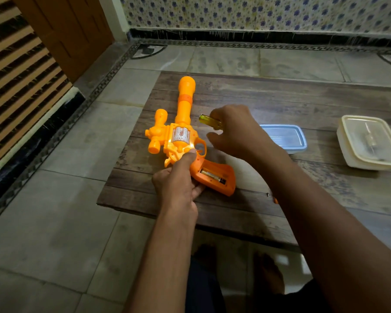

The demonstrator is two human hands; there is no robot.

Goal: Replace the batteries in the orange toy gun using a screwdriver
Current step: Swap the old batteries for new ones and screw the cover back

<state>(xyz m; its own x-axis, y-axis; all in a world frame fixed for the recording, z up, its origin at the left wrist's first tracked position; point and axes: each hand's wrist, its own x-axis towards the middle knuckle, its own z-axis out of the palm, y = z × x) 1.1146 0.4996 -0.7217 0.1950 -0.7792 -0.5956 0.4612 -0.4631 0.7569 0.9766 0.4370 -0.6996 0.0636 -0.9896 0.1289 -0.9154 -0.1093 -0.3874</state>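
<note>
The orange toy gun (pixel 181 132) lies on a low wooden board (pixel 280 102), barrel pointing away from me. Its handle faces up with the battery compartment open, and a battery (pixel 212 176) shows inside. My left hand (pixel 178 184) grips the gun at the top of the handle, thumb pressed by the trigger guard. My right hand (pixel 233 129) hovers right of the gun and holds a screwdriver with a yellow-green handle (pixel 209 121); its shaft is hidden by the hand. A tiny screw (pixel 267 194) and a small orange piece (pixel 275 201) lie on the board beside my right forearm.
A blue-rimmed clear lid or tray (pixel 299 137) rests on the board behind my right hand. A cream plastic box (pixel 348 143) with small items inside sits at the right edge. Tiled floor surrounds the board; my feet (pixel 266 272) are below its near edge.
</note>
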